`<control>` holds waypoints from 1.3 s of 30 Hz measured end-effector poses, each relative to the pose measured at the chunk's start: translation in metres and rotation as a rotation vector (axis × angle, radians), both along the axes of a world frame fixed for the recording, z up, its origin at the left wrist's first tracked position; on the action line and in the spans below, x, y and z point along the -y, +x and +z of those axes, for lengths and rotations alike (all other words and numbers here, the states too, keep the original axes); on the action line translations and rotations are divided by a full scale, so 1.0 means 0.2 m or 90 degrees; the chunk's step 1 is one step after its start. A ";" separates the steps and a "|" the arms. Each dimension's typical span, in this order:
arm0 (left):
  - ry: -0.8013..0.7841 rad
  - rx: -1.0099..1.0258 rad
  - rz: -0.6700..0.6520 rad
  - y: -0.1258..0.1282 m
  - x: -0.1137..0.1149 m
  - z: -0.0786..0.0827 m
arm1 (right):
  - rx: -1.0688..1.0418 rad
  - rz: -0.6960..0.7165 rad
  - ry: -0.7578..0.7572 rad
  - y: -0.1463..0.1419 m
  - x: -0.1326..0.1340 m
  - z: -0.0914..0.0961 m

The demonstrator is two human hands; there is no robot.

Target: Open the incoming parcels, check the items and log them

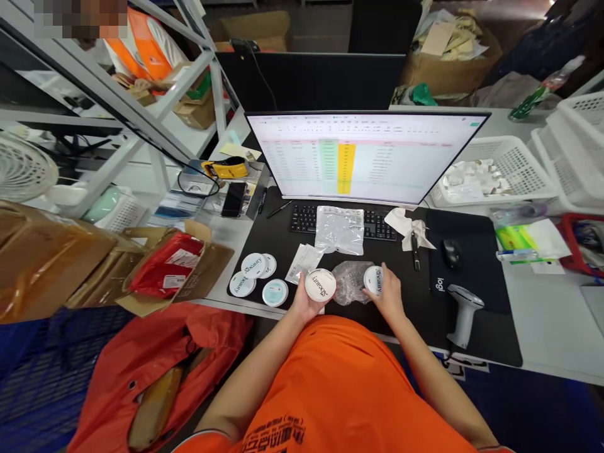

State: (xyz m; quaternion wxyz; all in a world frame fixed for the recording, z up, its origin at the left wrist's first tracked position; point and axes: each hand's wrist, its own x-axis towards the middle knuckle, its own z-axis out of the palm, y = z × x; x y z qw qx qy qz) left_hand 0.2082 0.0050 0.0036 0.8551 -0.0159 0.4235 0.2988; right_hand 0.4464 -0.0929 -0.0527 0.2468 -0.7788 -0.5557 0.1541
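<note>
Left hand (pixel 306 306): forearm comes in from lower left, wrist over the desk's front edge. Palm turned up, cupped under a cream-faced round tub (pixel 321 285), thumb side at its left rim, fingertips showing at the right rim. Clamped on it; lettered face tilted up toward the head.

Right hand (pixel 389 294): forearm from lower right, crossing the same edge. Fingers and thumb closed on a white tub (pixel 374 279), gripping from the right; hand hides part of its face. The two hands are apart, clear bubble wrap (pixel 352 283) between them. Can't tell if the wrap touches either tub.

Edges and room, left to right: open carton (pixel 207 270) sits at the desk's left side. Four round discs (pixel 275 292) lie near the left end of the black mat (pixel 271 236), three overlapping, one just beside. Mat surface shows between them and the keyboard (pixel 302 218). Paper slip (pixel 304 262) is right behind the left hand. Silver pouch (pixel 340 230) lies over the keyboard, beyond the wrap, with the monitor (pixel 302 163) behind. Right of the right hand, a stretch of mat runs to the scanner (pixel 465 314); pen (pixel 415 253) and mouse (pixel 452 253) bound it at the back. Front edge passes close below both hands, orange shirt (pixel 340 377) right against that side.
</note>
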 end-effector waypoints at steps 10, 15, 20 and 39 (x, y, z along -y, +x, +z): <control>0.078 0.085 -0.115 0.14 0.13 0.09 | -0.100 0.365 0.032 -0.42 -0.06 0.35; 0.189 0.022 -0.083 0.15 0.19 0.13 | -0.098 0.406 0.090 -0.39 -0.05 0.34; 0.355 -0.083 -0.110 0.13 0.18 0.18 | -0.110 0.395 0.105 -0.41 -0.01 0.27; 0.251 -0.137 -0.159 0.15 0.17 0.07 | 0.078 -0.183 0.077 0.30 0.38 0.11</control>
